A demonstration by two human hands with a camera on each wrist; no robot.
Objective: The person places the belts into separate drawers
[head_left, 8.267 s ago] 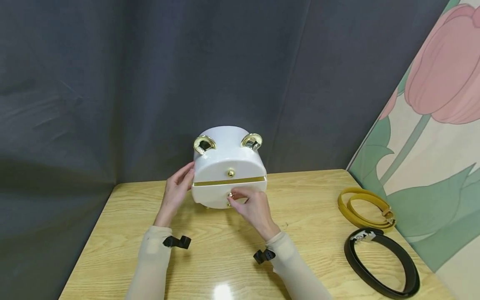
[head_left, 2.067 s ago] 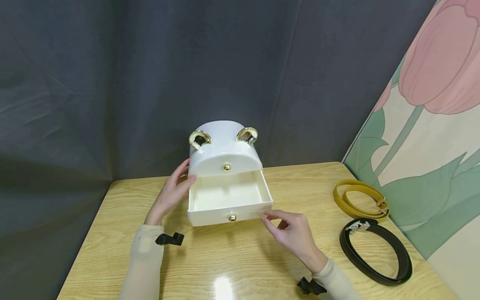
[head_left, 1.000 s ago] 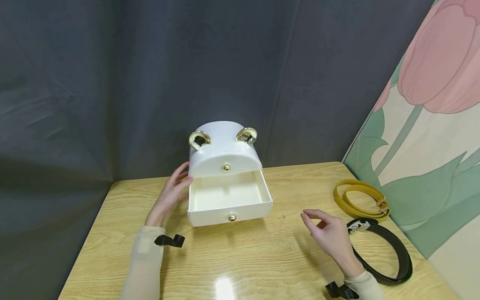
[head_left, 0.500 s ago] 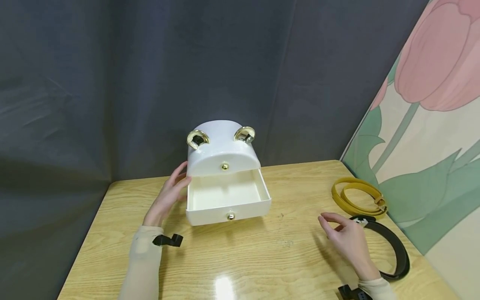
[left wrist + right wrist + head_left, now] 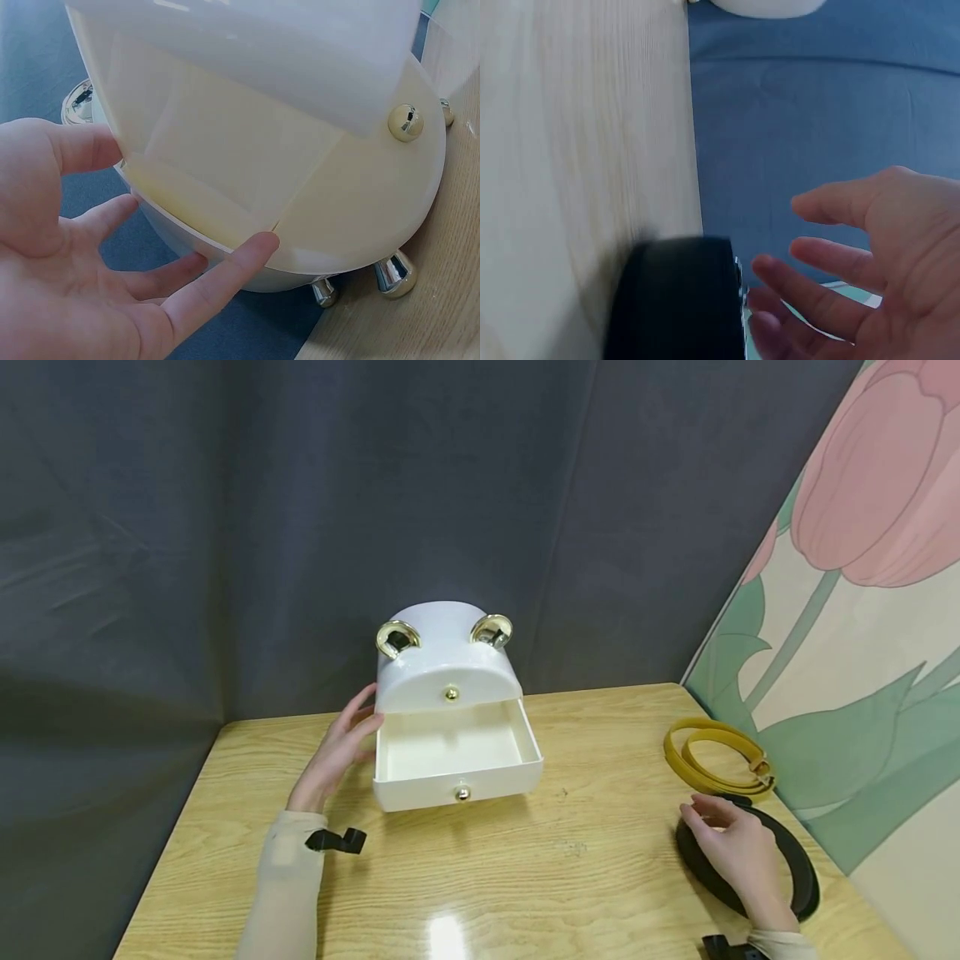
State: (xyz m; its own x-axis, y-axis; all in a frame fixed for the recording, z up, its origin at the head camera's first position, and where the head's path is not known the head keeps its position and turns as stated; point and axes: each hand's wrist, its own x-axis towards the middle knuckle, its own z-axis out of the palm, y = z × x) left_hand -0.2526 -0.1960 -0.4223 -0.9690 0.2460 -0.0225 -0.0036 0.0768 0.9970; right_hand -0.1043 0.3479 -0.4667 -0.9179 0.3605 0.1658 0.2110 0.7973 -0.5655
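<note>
A white rounded box with gold rings and knobs stands at the table's back. Its lower drawer is pulled out and empty. My left hand rests with its fingers against the box's left side; in the left wrist view that hand touches the edge beside the drawer. Over the coiled black belt is my right hand, its fingers loosely bent and holding nothing. The right wrist view has the black belt close by the right hand, with a gap between them.
A coiled yellow belt lies behind the black one on the wooden table. A dark curtain hangs behind the table, and a wall with a painted tulip stands at the right.
The drawer, slightly out in the oldest frame, is now far out. My right hand has left its knob and moved right to the black belt. My left hand has stayed at the box's side.
</note>
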